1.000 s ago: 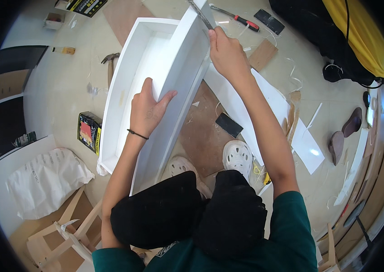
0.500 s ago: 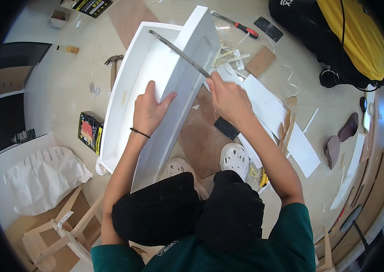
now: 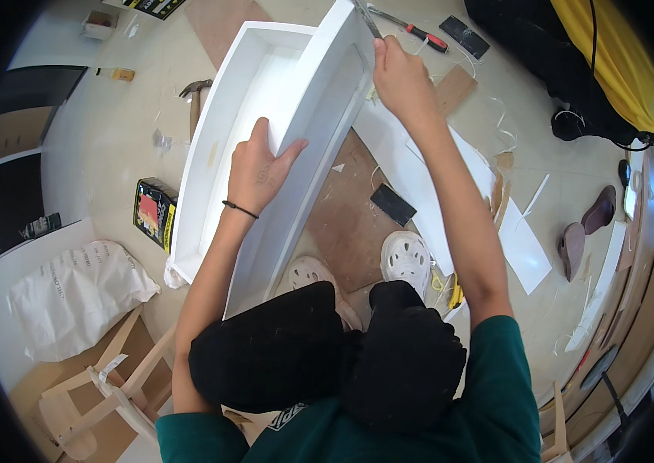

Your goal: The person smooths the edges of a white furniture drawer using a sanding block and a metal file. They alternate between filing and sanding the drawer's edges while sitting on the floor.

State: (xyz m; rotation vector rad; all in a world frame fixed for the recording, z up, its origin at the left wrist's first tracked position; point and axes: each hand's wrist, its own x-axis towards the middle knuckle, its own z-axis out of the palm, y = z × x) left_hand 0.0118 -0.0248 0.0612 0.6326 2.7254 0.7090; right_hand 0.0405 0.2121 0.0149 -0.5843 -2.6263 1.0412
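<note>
Long, narrow and grey, a metal file (image 3: 366, 17) is gripped in my right hand (image 3: 406, 83). It lies along the far top end of a white open box (image 3: 313, 116) that looks like a drawer or cabinet carcass. The file's far end runs out past the top of the picture. The box stands tilted on the floor, its near end by my left knee. My left hand (image 3: 253, 171) clasps the raised middle panel of the box, thumb on the right side and fingers on the left.
White board offcuts (image 3: 523, 251) and peeled strips lie to the right. A brown board (image 3: 346, 212) and a black slab (image 3: 393, 204) rest near my shoes. A hammer (image 3: 195, 104), a red-handled screwdriver (image 3: 427, 38), a black box (image 3: 155, 212), a white sack (image 3: 80, 297) and a yellow-black bag (image 3: 616, 62) surround the work.
My right hand has moved up and right, carrying the file from across the middle panel to the box's far top corner. The left hand keeps its hold on the panel.
</note>
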